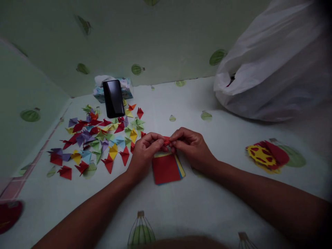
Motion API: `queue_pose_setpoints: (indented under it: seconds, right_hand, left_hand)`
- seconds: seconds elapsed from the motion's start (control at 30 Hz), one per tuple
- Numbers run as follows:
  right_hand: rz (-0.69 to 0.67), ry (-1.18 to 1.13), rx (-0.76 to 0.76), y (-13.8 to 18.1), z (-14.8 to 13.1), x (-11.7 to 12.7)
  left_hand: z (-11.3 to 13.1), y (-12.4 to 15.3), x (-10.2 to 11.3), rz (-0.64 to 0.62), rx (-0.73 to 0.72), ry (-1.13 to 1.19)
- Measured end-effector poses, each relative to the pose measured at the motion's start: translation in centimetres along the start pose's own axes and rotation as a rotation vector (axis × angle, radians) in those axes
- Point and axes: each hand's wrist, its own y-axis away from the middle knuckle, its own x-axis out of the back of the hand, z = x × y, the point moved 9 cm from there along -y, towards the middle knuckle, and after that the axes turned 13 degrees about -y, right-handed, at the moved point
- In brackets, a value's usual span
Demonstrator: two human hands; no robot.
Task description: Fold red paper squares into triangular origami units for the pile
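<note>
Between my fingertips is a small piece of folded red paper [166,140], partly covered by both hands. My left hand [150,147] pinches its left side, and my right hand [188,143] pinches its right side. Just below the hands lies a stack of square paper sheets [166,169], red on top with yellow and blue edges showing beneath. To the left of my left hand, many small folded paper cranes [97,138] in red, purple, yellow, green, blue and orange are spread over the surface.
A black phone [113,99] leans against a tissue box [127,88] behind the cranes. At the back right stands a large white plastic bag [269,72]. Yellow and red paper cut-outs [261,155] lie at the right. Something dark red [9,216] sits at the left edge.
</note>
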Motion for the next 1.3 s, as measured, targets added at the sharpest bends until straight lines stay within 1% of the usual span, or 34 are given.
queue_pose_setpoints:
  seconds: [0.07,0.17,0.3,0.4,0.47,0.57,0.67,0.73,0.83,0.9,0.97,1.0,1.03,1.1,1.17,1.2,1.3]
  right_hand:
    - [-0.033,0.046,0.029,0.0,-0.3,-0.2]
    - [-0.044,0.018,0.015,0.0,-0.2,-0.2]
    - [-0.022,-0.040,-0.075,0.0,0.4,0.1]
    - [-0.046,-0.011,-0.167,0.2,1.1,-0.2]
    - [-0.034,0.026,-0.184,0.3,1.3,-0.2]
    - [-0.014,0.105,-0.128,0.3,0.7,-0.1]
    - [-0.020,0.200,-0.053,0.3,0.1,-0.1]
    - [-0.026,0.266,-0.006,0.3,-0.3,-0.2]
    - [-0.025,0.314,0.024,0.4,-0.7,-0.2]
    - [-0.005,0.265,-0.013,0.4,-0.4,-0.1]
    - [0.034,0.174,-0.072,0.3,0.0,0.3]
    - [0.058,0.129,-0.098,0.3,0.2,0.4]
    - [0.081,0.091,-0.119,0.3,0.4,0.6]
    - [0.111,0.034,-0.151,0.4,0.7,0.8]
    - [0.108,-0.009,-0.180,0.5,0.9,0.6]
    - [0.097,-0.028,-0.194,0.6,1.0,0.5]
    - [0.067,-0.088,-0.225,0.8,1.3,0.1]
  left_hand:
    - [0.2,0.0,0.2,0.029,-0.004,-0.011]
    - [0.5,-0.1,0.4,0.086,-0.006,0.007]
    - [1.1,0.0,0.6,0.129,-0.046,-0.034]
    - [1.5,0.1,0.5,0.135,-0.101,-0.093]
    - [1.6,0.1,0.6,0.147,-0.116,-0.112]
    - [1.1,0.0,0.7,0.128,-0.074,-0.088]
    - [0.2,-0.1,0.1,0.039,0.005,-0.090]
    - [-0.1,-0.1,-0.1,0.008,0.033,-0.122]
    - [0.0,-0.1,0.0,0.016,0.029,-0.144]
    - [0.2,-0.1,-0.1,0.009,0.003,-0.158]
    - [0.8,-0.1,0.1,0.029,-0.060,-0.207]
    - [1.3,-0.1,0.3,0.057,-0.122,-0.262]
    - [2.2,0.0,0.5,0.094,-0.211,-0.343]
    - [4.2,0.6,0.5,0.167,-0.437,-0.567]
    - [5.8,1.5,-0.2,0.206,-0.642,-0.793]
    - [6.2,1.8,-0.6,0.220,-0.713,-0.879]
    - [6.7,2.6,-1.2,0.248,-0.824,-1.014]
